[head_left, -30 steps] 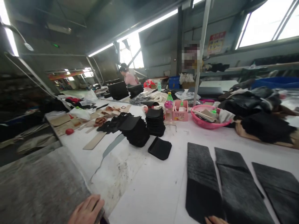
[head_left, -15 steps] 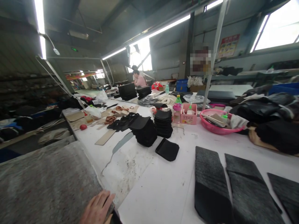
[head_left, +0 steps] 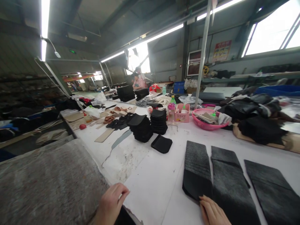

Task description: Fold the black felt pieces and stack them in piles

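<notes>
My left hand (head_left: 112,203) rests on the near edge of the white table (head_left: 150,184), beside a grey felt sheet (head_left: 47,184); its fingers curl over the edge and hold nothing I can make out. My right hand (head_left: 213,212) lies flat with fingers together at the near end of the leftmost fanned row of dark grey felt pieces (head_left: 196,170). Two more fanned rows (head_left: 231,184) (head_left: 272,190) lie to its right.
Stacks of black pieces (head_left: 140,128) (head_left: 158,121) and a single black piece (head_left: 161,144) stand mid-table. Behind are a pink basin (head_left: 206,120), a pink box (head_left: 182,113), bottles, black fabric heaps (head_left: 257,125) and a metal post (head_left: 201,59). Another person (head_left: 138,82) works far off.
The view has tilted down and shifted. My left hand has moved up and right along the table edge. My right hand has come into view at the leftmost felt row.
</notes>
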`<act>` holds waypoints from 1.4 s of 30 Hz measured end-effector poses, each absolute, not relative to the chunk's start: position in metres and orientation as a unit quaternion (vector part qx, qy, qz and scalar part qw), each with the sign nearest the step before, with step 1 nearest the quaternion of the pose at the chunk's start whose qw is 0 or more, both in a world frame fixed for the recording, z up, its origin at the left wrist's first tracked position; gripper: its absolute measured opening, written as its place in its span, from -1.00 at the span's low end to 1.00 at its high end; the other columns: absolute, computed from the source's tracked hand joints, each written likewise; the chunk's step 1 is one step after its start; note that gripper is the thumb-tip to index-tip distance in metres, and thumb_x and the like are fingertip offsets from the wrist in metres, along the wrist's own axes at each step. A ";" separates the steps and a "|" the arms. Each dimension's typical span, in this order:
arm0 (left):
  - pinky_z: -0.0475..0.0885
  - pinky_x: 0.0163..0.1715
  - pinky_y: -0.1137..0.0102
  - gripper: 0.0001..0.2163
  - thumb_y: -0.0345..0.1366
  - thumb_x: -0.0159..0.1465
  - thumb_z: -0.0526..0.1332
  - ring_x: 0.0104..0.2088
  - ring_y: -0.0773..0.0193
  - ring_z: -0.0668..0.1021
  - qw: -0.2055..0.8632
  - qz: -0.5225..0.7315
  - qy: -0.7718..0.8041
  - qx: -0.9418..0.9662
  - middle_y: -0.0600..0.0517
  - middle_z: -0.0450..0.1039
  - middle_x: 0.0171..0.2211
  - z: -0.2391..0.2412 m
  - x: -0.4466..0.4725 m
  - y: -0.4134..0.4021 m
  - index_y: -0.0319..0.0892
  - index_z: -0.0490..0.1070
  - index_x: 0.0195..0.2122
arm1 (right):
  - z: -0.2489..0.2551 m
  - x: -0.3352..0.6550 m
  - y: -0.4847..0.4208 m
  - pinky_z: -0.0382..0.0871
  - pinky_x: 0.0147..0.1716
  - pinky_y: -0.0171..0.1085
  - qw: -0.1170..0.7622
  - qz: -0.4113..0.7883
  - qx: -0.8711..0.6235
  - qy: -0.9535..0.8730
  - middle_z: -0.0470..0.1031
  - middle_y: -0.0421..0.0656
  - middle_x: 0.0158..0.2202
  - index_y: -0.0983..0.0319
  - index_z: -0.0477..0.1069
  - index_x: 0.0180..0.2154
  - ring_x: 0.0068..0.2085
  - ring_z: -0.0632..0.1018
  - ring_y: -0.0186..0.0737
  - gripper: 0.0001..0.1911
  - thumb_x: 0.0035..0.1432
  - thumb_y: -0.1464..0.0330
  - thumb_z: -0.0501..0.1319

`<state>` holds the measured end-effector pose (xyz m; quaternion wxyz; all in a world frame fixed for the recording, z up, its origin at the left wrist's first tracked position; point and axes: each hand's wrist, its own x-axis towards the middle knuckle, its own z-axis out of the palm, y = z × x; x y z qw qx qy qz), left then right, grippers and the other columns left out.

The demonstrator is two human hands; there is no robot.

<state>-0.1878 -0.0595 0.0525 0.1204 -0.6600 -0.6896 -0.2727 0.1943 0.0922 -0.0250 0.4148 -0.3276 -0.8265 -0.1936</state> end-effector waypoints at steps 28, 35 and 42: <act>0.39 0.18 0.13 -0.68 -0.52 0.35 0.05 0.17 0.10 0.39 -0.054 -0.291 -0.462 -0.836 -0.13 0.37 0.11 -0.001 -0.015 0.034 -0.19 0.33 0.09 | -0.012 0.188 0.065 0.40 -0.19 -0.26 0.374 -0.025 -0.447 -0.812 0.55 -0.11 -0.29 0.24 0.39 -0.25 -0.23 0.57 -0.22 -0.83 0.36 0.50 0.04; 0.47 0.02 0.07 -0.84 -0.40 0.32 0.21 0.04 0.04 0.48 0.003 -0.222 -0.497 -0.839 -0.13 0.44 -0.02 -0.013 -0.007 0.069 -0.22 0.40 -0.07 | -0.005 0.187 0.064 0.45 -0.19 -0.23 0.395 -0.003 -0.435 -0.809 0.54 -0.11 -0.30 0.24 0.39 -0.25 -0.22 0.57 -0.22 -0.84 0.34 0.51 0.06; 0.44 0.02 0.08 -0.75 -0.45 0.27 0.22 0.05 0.02 0.44 -0.025 -0.218 -0.491 -0.843 -0.13 0.43 -0.01 -0.005 -0.004 0.071 -0.23 0.39 -0.02 | 0.006 0.193 0.055 0.47 -0.13 -0.21 0.394 0.029 -0.398 -0.828 0.54 -0.09 -0.21 0.24 0.37 -0.21 -0.13 0.56 -0.22 -0.85 0.32 0.54 0.06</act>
